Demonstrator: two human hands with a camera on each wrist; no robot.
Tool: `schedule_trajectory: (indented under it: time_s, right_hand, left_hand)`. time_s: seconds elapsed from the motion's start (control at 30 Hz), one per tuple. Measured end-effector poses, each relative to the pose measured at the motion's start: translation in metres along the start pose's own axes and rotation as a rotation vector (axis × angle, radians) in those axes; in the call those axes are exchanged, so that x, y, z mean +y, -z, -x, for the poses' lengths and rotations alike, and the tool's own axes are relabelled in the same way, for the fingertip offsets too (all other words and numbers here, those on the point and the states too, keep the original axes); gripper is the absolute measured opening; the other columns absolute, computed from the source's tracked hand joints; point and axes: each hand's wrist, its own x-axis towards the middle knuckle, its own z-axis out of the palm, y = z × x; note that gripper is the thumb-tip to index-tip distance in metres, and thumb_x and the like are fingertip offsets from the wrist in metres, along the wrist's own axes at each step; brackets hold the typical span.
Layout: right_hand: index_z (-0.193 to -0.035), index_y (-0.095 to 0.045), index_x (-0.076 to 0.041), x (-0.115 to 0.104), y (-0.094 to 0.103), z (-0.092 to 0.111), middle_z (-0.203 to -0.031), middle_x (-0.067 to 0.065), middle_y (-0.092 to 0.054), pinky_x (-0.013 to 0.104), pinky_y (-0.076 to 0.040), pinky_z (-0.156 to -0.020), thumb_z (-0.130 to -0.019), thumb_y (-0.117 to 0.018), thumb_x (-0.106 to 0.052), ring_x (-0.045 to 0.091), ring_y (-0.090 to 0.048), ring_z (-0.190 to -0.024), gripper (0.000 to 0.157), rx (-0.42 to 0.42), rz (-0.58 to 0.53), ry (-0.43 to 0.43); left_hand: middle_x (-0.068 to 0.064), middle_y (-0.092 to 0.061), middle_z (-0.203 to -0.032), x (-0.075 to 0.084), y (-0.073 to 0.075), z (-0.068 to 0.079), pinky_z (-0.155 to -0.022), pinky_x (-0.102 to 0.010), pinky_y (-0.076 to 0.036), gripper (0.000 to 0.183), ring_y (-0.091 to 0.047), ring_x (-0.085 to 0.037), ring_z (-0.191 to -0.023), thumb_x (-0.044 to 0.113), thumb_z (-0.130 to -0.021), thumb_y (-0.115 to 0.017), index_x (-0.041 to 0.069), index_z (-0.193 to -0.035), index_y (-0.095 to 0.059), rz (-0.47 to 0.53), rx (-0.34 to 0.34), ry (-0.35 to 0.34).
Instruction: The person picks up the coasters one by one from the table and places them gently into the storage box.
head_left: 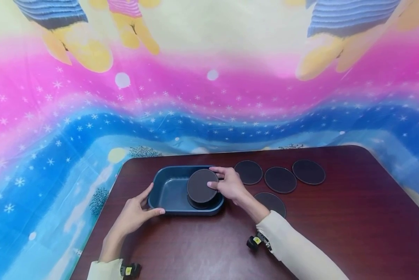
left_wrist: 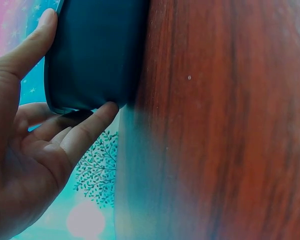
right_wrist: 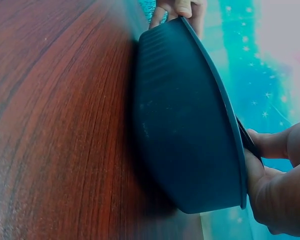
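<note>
A dark blue-grey rectangular container with rounded corners stands on the table. My left hand grips its left end, thumb on the near rim and fingers along the end wall; the left wrist view shows the fingertips against that wall. My right hand pinches a dark round coaster by its right edge, over the container's right end. Under that coaster, a second dark round edge shows inside the container, mostly hidden. In the right wrist view, the held coaster tilts just above the rim.
Three more dark round coasters lie flat on the red-brown table beyond my right hand. Another coaster lies partly behind my right forearm. A colourful printed cloth hangs behind the table.
</note>
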Motion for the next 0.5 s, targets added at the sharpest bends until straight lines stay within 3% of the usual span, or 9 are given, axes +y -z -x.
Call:
schedule_trajectory:
  time_s: [0.5]
  right_hand:
    - [-0.147, -0.067, -0.011, -0.0027, -0.0034, 0.0037, -0.139, 0.016, -0.073, 0.042, -0.065, -0.096, -0.096, -0.080, -0.005, 0.032, -0.072, -0.129, 0.053, -0.016, 0.052, 0.009]
  left_hand:
    - [-0.027, -0.037, -0.170, 0.0015, 0.0003, 0.0005, -0.101, -0.047, -0.061, 0.105, -0.061, -0.042, -0.140, 0.040, -0.092, -0.086, 0.012, -0.172, -0.024, -0.014, -0.005, -0.006]
